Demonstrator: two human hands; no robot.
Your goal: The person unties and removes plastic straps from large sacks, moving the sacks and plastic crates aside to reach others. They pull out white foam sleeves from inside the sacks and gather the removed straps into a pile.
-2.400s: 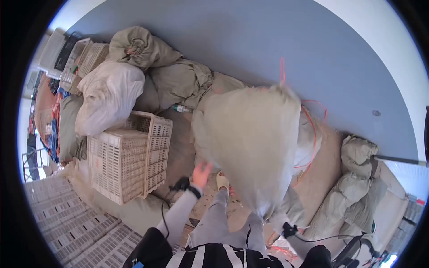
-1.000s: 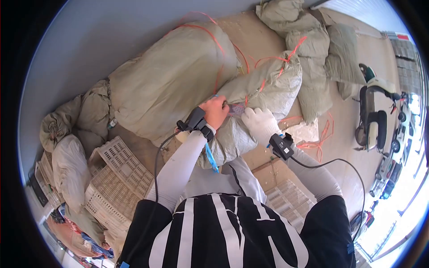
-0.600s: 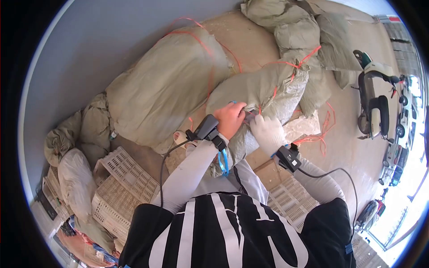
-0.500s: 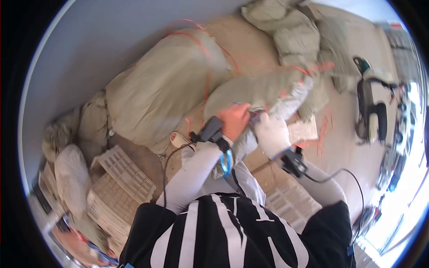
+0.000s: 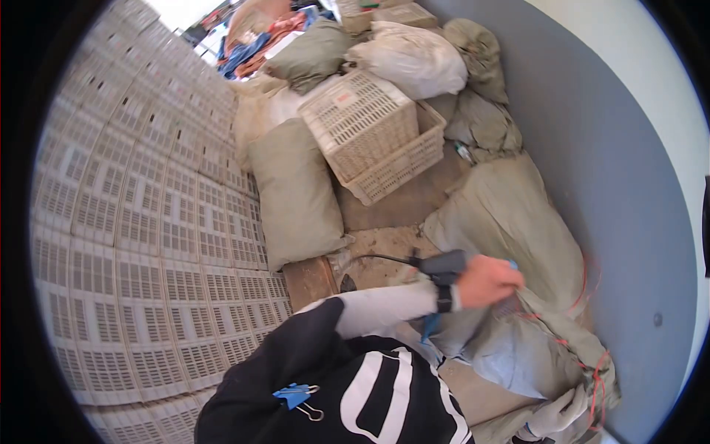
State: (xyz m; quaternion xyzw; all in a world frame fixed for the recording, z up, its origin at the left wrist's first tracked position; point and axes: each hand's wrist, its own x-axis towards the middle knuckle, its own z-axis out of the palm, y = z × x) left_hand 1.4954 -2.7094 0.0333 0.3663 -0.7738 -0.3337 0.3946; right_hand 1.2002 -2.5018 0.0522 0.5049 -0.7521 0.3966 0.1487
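Observation:
My bare left hand is closed in a fist at the bunched upper edge of a grey-green woven sack, with a small dark patch showing below the fingers. A black device is strapped to that wrist. Lower right, my right hand in a white glove lies with its fingers curled over the sack's fabric. Red string loops around the fabric beside the glove. Part of the right hand is cut off from sight by the sack and my body. Pale, bluish-white material of the sack shows between the hands.
Another large green sack lies against the grey wall. Stacked plastic crates line the left side. A full green sack, two loose crates and a white sack stand ahead.
My view has swung round to the left, bringing the crate stacks into sight. My hands, earlier close together on the sack, are now farther apart.

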